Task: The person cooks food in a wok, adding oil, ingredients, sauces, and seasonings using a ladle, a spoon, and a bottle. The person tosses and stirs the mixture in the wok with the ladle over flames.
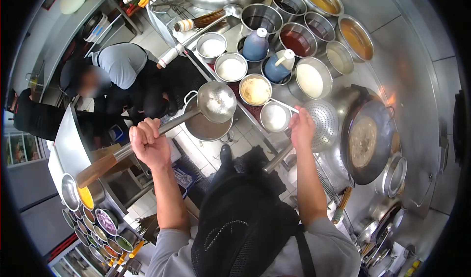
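Note:
My left hand (149, 142) is closed around the metal shaft of a long ladle (179, 124) with a wooden end. White powder (216, 103) lies in its bowl, which hangs over a pot of brownish liquid (208, 130). My right hand (301, 127) pinches a thin white spoon (284, 105); its far end meets the rim of a bowl of tan granules (256, 89). Just below is a bowl of white powder (274, 117). A perforated strainer (324, 126) lies beside my right hand, its handle passing beneath my forearm.
At right, a wok (363, 142) holds bubbling liquid, with a flame (391, 99) behind it. Sauce pots (298, 39) and squeeze bottles (255, 44) crowd the counter ahead. A person (120, 66) bends down at left. Small ingredient tins (105, 220) stand at lower left.

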Tool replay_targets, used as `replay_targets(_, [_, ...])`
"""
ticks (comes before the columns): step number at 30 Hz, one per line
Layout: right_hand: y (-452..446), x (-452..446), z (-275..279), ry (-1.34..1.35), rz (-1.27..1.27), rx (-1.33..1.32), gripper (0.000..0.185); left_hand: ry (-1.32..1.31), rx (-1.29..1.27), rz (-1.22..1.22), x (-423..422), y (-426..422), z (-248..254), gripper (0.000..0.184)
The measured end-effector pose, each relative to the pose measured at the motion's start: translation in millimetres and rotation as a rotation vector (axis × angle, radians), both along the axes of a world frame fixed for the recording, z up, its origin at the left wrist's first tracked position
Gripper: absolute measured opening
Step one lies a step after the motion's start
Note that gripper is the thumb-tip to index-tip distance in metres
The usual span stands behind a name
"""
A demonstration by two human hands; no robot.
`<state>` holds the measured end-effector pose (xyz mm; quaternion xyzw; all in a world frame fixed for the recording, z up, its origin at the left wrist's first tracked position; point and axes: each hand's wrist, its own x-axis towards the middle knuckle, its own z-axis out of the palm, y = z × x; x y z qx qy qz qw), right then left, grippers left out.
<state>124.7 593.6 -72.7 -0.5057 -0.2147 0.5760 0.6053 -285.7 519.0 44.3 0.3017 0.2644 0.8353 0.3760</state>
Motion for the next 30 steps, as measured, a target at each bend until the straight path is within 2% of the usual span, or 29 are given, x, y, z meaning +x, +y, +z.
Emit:
replay_targets(4, [2.2, 3.6, 1.1, 0.031, 0.005, -0.026, 0.028, 0.007, 0.015, -0.002, 6.7, -3.8, 2.5, 0.041])
replay_targets(9, [6.3, 11.2, 1.6, 0.216, -0.008, -0.076, 0.027, -0.009, 0.003, 0.009, 17.0, -8.9, 7.9, 0.042])
replay_targets(15, [10.5, 17.8, -6.8, 0.084, 0.05, -0.03, 0.03, -0.016, -0.001, 0.035, 27.9, -10.2, 12.1, 0.043])
replay_targets(19, [12.1, 8.7, 19.3, 0.1, 0.092, -0.038, 0.031, -0.046, 0.03, -0.014, 32.3, -7.9, 8.1, 0.043])
replay_targets(21, [12.2, 3.6, 31.4, -0.071, 0.102, 0.05, 0.032, -0.079, -0.015, 0.015, 38.1, -7.0, 9.0, 0.043])
replay_targets(23, [20.4, -0.8, 35.0, -0.083, 0.093, 0.067, 0.032, -0.113, -0.027, 0.027, 40.0, -6.9, 12.9, 0.044])
replay_targets(26, [32.9, -13.2, 48.0, -0.466, 0.197, 0.029, 0.032, -0.073, 0.011, 0.007, 36.5, -15.6, 15.6, 0.042])
replay_targets(27, [40.2, -22.2, 48.9, -0.467, 0.188, 0.02, 0.032, -0.06, 0.016, 0.012, 33.1, -18.8, 16.2, 0.042])
replay_targets(29, [57.4, -38.9, 48.0, -0.791, 0.315, 0.082, 0.034, -0.044, 0.013, 0.018, 27.2, -24.6, 18.2, 0.042])
replay_targets(30, [68.4, -43.1, 37.1, -0.788, 0.311, 0.076, 0.034, -0.042, 0.009, 0.012, 25.6, -25.6, 18.3, 0.042])
